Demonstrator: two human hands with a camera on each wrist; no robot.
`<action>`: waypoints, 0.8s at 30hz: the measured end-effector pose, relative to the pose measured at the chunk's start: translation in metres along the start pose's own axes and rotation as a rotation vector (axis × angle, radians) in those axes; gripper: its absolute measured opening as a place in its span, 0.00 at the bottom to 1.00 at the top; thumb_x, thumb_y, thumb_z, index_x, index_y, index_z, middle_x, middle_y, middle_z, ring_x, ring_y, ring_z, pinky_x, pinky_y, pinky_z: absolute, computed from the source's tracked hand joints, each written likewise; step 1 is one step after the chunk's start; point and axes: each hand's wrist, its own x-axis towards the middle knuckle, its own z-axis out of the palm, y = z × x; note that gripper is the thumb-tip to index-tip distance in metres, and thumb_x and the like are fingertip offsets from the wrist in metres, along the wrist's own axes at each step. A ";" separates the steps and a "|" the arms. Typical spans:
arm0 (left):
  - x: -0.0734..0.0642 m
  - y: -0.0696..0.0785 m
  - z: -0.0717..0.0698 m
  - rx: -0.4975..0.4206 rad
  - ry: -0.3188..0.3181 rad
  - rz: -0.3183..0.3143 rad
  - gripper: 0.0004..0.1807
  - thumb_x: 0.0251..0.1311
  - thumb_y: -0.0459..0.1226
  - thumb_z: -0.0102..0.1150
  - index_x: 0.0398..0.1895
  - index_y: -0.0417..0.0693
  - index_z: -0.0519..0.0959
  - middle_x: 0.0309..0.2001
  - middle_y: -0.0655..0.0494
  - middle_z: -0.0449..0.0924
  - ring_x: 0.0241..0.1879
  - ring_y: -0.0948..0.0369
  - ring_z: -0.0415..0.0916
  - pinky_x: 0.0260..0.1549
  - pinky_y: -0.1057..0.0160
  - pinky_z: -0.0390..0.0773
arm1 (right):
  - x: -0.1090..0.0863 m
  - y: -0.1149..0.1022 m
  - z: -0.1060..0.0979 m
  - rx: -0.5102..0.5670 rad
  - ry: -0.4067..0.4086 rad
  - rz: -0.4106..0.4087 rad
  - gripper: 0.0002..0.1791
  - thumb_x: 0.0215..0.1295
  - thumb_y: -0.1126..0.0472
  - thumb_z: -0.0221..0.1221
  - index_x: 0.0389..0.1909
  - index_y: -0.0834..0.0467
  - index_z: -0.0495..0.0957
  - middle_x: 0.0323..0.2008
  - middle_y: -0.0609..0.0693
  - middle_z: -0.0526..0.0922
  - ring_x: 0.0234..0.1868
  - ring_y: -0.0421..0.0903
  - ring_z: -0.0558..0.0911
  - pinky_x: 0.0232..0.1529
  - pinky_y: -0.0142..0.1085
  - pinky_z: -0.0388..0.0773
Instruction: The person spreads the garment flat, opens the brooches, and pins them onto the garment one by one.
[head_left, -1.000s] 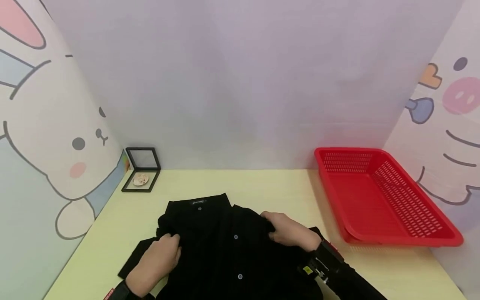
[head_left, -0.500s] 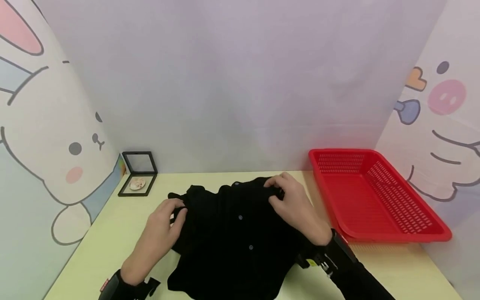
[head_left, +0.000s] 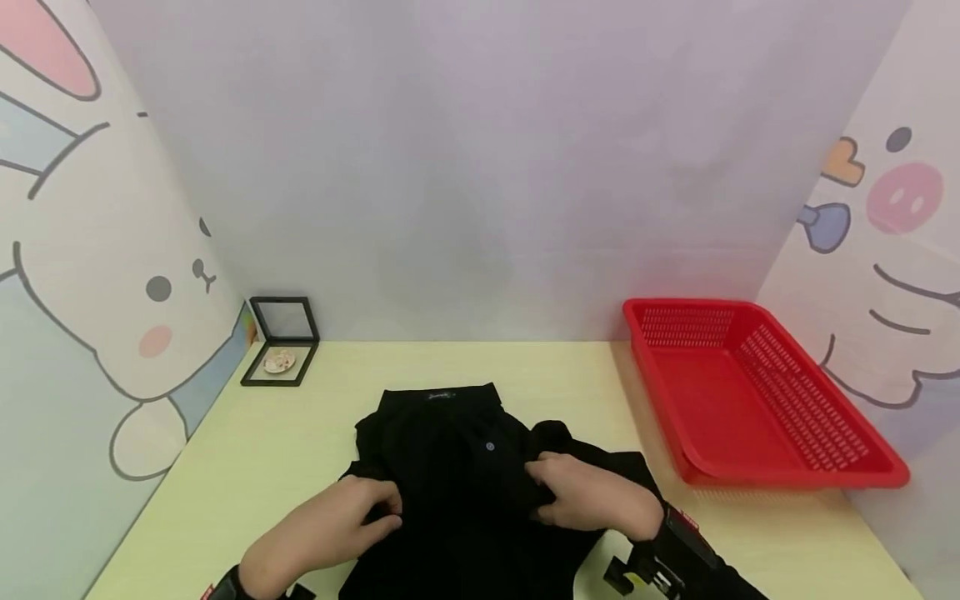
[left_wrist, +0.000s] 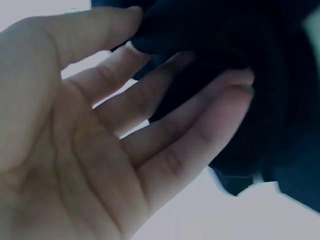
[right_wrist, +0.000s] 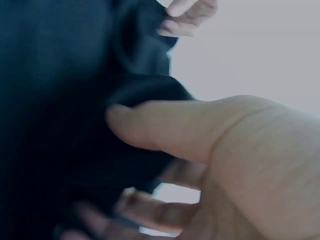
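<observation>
A black button-up shirt (head_left: pixel 457 475) is on the pale yellow table, its collar at the far end and one light button showing below it. On its left side, my left hand (head_left: pixel 330 525) pinches the cloth between thumb and index finger (left_wrist: pixel 137 50), the other fingers spread loosely beneath. My right hand (head_left: pixel 592 497) grips the other side, thumb on top of the fabric (right_wrist: pixel 75 135) and fingers underneath. A sleeve stretches out beyond the right hand. The lower part of the shirt runs out of the head view.
At the right stands a red plastic basket (head_left: pixel 697 467) with perforated walls. A small black-framed case (head_left: pixel 279 383) holding a pale round object (head_left: pixel 280 362) is open at the back left. Cartoon-printed panels and a plain back wall (head_left: pixel 465 208) surround the table (head_left: pixel 247 467).
Both hands lifted the shirt toward the back half a second ago and have since come down and nearer with it. The collar, out of sight then, shows again; the front hangs differently.
</observation>
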 end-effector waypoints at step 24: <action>0.013 0.014 0.047 0.426 0.016 -0.075 0.23 0.56 0.35 0.75 0.56 0.51 0.82 0.48 0.52 0.79 0.44 0.54 0.77 0.37 0.60 0.82 | 0.077 0.014 0.010 0.072 0.047 0.090 0.26 0.61 0.80 0.59 0.59 0.62 0.76 0.52 0.59 0.82 0.50 0.54 0.81 0.46 0.46 0.76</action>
